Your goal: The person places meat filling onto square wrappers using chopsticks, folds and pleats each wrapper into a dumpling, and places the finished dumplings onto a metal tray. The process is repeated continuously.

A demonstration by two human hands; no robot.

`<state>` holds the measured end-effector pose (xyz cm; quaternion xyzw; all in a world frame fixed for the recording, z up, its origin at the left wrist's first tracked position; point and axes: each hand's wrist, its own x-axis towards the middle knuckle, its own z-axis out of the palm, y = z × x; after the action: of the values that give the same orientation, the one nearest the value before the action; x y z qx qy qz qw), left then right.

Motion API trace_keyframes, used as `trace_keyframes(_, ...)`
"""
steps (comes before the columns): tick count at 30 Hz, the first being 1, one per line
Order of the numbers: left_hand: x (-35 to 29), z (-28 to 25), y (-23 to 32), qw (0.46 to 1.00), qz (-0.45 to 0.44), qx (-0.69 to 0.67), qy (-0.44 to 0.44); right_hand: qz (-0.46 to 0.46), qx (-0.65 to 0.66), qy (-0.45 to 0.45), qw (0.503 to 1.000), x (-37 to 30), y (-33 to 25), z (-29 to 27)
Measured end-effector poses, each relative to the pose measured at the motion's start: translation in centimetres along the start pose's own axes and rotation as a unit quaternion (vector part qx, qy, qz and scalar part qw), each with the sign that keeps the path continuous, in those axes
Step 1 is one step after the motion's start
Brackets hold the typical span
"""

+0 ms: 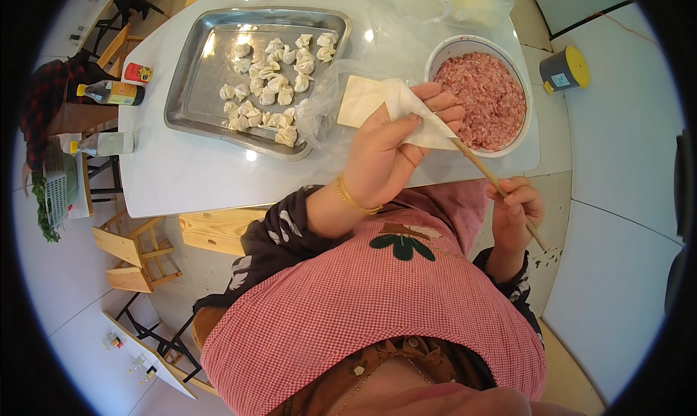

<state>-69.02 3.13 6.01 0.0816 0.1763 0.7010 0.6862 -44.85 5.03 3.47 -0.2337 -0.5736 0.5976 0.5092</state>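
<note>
I have my left forearm (327, 216) angled up and inward, away from my torso. At its end my left hand (377, 155) is turned palm up, fingers extended toward the right and slightly spread, thumb laid across in front of them. My right arm is bent close to my side, wrist (506, 260) below the hand. From here I see my right hand (519, 209) lower and well apart from the left, fingers curled in a light pinch.
</note>
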Motion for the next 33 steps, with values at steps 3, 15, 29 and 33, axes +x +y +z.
trace_keyframes(3, 0.2, -1.0, -0.4, 0.997, 0.012, 0.059, 0.045, 0.006, 0.015, -0.001, 1.000, 0.0, 0.0, 0.1)
trace_keyframes(15, -0.5, 0.0, 0.7, 1.000, -0.008, -0.018, 0.013, 0.016, 0.034, 0.023, 0.999, -0.5, 0.8, -0.2)
trace_keyframes(29, 0.3, -0.6, 1.0, 0.984, -0.028, -0.171, -0.032, -0.019, -0.081, -0.070, 0.994, -0.2, -0.5, -0.8)
trace_keyframes(33, 0.5, -0.7, 2.0, 0.990, 0.023, -0.137, -0.009, -0.045, -0.036, -0.046, 0.997, -0.4, -1.2, -2.1)
